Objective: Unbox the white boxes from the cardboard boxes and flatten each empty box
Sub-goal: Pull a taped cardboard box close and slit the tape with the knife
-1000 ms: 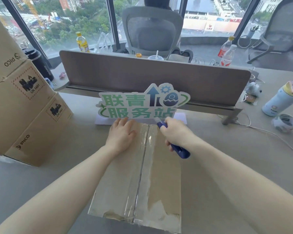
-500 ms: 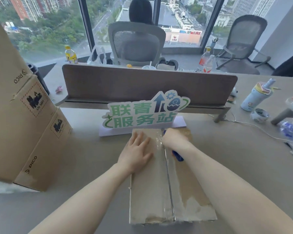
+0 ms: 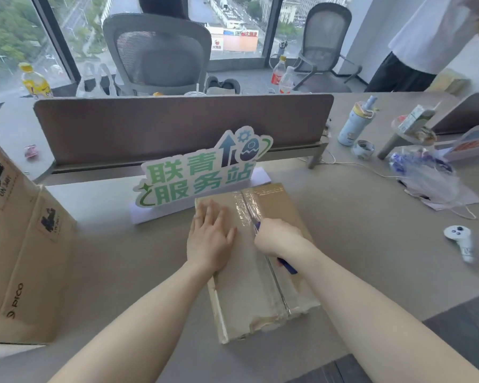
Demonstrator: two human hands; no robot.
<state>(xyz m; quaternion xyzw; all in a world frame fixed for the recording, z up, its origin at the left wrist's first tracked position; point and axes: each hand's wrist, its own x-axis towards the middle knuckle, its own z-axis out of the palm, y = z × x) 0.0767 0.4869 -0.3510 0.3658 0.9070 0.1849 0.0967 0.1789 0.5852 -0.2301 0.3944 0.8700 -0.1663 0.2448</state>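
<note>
A taped cardboard box (image 3: 249, 261) lies flat on the grey desk (image 3: 371, 244), at the centre of the view, its far end just in front of the green-lettered sign (image 3: 202, 172) at 12 o'clock. The left hand (image 3: 209, 239) rests palm down on the box's left flap with fingers straight and spread, pressing it. At 3 o'clock from that hand, the right hand (image 3: 278, 237) is curled round a blue-handled cutter (image 3: 286, 268), whose tip meets the clear tape (image 3: 246, 214) along the centre seam. Compared with half a second ago, the right hand sits nearer the person along the seam, about a third of the way down from the far end, and the box lies turned slightly clockwise. Stacked cardboard cartons (image 3: 20, 244) stand at 9 o'clock, and a white controller (image 3: 459, 239) lies at 3 o'clock, well apart from the box.
</note>
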